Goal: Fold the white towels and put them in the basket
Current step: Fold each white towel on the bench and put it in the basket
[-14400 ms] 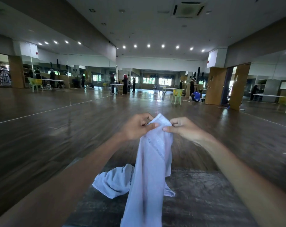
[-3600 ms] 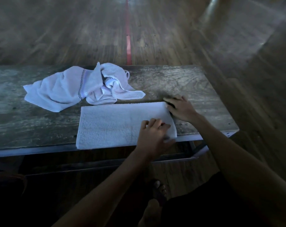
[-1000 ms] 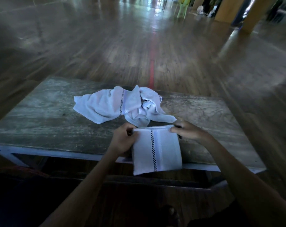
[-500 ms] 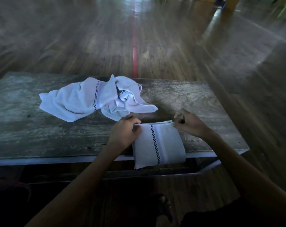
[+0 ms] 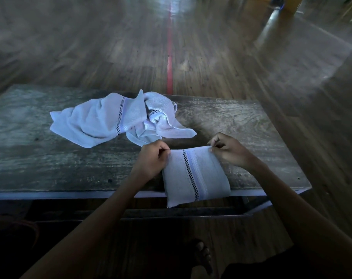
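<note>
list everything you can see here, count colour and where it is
folded towel: 1, white with a black checked stripe, near edge of the table, its lower end hanging over the edge
crumpled towels: count unclear, white with the same checked stripe, heaped behind the folded one
table: 1, weathered grey wood, across the middle
floor line: 1, red, on the wooden floor beyond the table
foot: 1, bare, in shadow under the table
left hand: 1, pinching the folded towel's far left corner
right hand: 1, pinching its far right corner

We record two bare forearms without sleeves, left hand [image 5: 151, 160] and right hand [image 5: 229, 152] ungloved; no rings or watch discernible; one bare foot [image 5: 201, 256]; dark garment [image 5: 271, 264] at lower right.
</note>
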Demonstrator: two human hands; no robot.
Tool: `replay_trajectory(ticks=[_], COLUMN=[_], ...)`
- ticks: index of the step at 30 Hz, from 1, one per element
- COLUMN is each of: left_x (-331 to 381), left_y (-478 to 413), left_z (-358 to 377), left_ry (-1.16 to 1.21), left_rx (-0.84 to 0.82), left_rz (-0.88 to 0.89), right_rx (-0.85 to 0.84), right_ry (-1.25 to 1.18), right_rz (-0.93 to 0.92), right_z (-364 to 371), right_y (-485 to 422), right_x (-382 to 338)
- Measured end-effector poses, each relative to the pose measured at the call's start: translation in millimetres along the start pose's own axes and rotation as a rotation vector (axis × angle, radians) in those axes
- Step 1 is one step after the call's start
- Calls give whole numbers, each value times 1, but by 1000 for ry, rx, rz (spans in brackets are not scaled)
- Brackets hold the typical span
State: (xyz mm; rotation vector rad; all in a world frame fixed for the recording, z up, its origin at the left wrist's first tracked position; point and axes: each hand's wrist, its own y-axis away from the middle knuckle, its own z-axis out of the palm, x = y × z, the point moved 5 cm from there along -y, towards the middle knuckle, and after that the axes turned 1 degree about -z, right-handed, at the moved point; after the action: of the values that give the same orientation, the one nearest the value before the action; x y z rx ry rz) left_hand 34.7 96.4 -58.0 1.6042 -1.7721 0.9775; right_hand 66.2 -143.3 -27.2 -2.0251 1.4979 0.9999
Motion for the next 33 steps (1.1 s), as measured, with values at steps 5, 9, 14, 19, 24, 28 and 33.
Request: replay_trajectory(ticks=[5,9,14,19,24,28,33], left_x=[-4,0,20,21,10,12,11], left_y=[-1,-3,11,45,52,40,17], left_z=[1,3,1,29,41,37,41], left_ry=[-158,-293,-502,-603,-709,-758,-766], left_rx=[-47,-45,83,-31,-57,-47,-58], left_rz=[-18,-25,164,177,172,248,284], right_rx=[19,79,161,297,307,208,139], right_ry=[9,45,398,779,1051,986,760], right_rz=[20,39,-108,-216,-262,-116,-7], right_z=[3,8,18,29,53,74,63], right_y=[-4,-8,-7,8,26,32,17], right_x=[6,9,-3,-16,-24,-10,2])
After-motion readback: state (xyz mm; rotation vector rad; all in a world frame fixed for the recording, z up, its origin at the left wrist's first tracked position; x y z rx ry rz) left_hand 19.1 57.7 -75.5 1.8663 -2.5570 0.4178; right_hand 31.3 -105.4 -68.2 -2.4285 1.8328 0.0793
